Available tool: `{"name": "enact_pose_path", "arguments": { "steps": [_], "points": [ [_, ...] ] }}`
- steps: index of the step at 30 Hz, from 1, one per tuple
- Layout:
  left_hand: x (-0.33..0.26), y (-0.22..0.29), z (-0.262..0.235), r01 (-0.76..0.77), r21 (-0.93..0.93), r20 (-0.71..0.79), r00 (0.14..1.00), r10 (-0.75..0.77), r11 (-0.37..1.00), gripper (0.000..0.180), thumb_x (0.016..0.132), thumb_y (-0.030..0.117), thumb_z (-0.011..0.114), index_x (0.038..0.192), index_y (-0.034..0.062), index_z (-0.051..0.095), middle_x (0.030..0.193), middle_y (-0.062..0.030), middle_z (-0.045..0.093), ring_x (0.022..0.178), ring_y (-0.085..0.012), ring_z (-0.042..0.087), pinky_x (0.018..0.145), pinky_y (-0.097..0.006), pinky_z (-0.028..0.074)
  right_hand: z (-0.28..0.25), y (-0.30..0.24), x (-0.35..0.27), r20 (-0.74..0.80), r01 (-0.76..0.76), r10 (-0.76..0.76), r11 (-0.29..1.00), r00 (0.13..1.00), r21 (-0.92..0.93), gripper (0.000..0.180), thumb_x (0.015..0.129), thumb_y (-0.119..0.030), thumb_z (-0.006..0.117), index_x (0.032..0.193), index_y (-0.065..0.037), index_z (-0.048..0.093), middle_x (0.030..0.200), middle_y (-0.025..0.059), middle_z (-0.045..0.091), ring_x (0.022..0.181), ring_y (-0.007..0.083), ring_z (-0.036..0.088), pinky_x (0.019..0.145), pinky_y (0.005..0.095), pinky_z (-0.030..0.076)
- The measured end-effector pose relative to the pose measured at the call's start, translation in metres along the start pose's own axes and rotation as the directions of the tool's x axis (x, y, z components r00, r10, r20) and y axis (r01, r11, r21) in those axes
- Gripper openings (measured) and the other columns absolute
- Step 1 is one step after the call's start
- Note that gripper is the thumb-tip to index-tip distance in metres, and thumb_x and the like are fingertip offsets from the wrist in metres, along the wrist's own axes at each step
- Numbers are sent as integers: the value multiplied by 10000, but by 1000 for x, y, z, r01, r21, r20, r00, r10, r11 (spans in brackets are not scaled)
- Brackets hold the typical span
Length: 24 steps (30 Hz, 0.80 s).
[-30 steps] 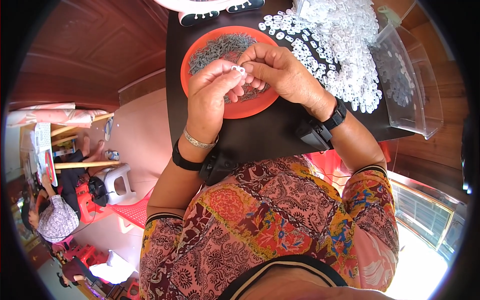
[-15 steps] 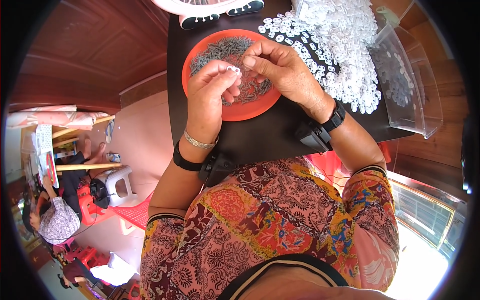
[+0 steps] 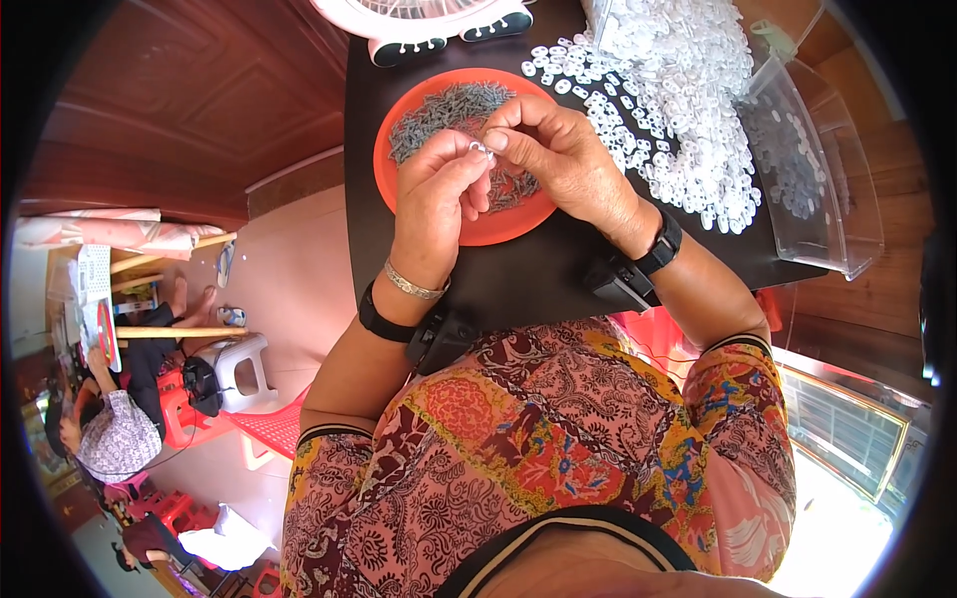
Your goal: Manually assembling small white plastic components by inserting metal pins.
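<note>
My left hand (image 3: pixel 431 204) pinches a small white plastic piece with holes (image 3: pixel 479 149) between thumb and forefinger. Fingertips of my right hand (image 3: pixel 570 159) are pinched together right at that piece; whatever lies between them is too small to make out. Both hands are over a round orange-red dish (image 3: pixel 488 231) filled with many thin grey screw-like pieces (image 3: pixel 444 112). To the right of the dish, a big heap of similar white plastic pieces (image 3: pixel 688 120) spreads over the dark table (image 3: pixel 518 279).
A clear plastic bin (image 3: pixel 812 189) lies at the table's right edge with white pieces inside. A white fan (image 3: pixel 409 20) stands at the back. Left of the table are a red plastic chair (image 3: pixel 269 424), a grey stool (image 3: pixel 239 369) and a seated person (image 3: pixel 120 434).
My right fingertips have come down against the white piece, closing the small gap to my left hand. The whole view has shifted slightly.
</note>
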<state>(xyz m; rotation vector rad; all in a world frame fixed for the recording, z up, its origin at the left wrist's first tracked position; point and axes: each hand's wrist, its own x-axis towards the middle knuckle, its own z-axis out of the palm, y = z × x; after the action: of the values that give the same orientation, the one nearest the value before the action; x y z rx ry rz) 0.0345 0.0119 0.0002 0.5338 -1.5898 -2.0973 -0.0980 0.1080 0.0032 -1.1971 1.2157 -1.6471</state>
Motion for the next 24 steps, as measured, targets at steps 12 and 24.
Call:
{"name": "enact_pose_path", "arguments": {
  "steps": [12,24],
  "points": [
    [0,-2,1,-31,31,23,999,30,999,120,880,115,543,796,31,560,595,29,465,508,-39,386,478,-188,310,-3,3,2,-73,-86,81,994,994,-74,164,950,-212,547,933,-54,588,795,-22,583,701,52,531,668,204,461],
    [-2,-4,-1,-64,117,31,998,61,991,148,884,146,501,804,33,554,600,29,450,510,-46,372,474,-194,284,0,3,1,-53,-108,100,981,994,-164,172,956,-201,531,887,-47,565,754,-33,538,687,52,492,650,207,439]
  ]
}}
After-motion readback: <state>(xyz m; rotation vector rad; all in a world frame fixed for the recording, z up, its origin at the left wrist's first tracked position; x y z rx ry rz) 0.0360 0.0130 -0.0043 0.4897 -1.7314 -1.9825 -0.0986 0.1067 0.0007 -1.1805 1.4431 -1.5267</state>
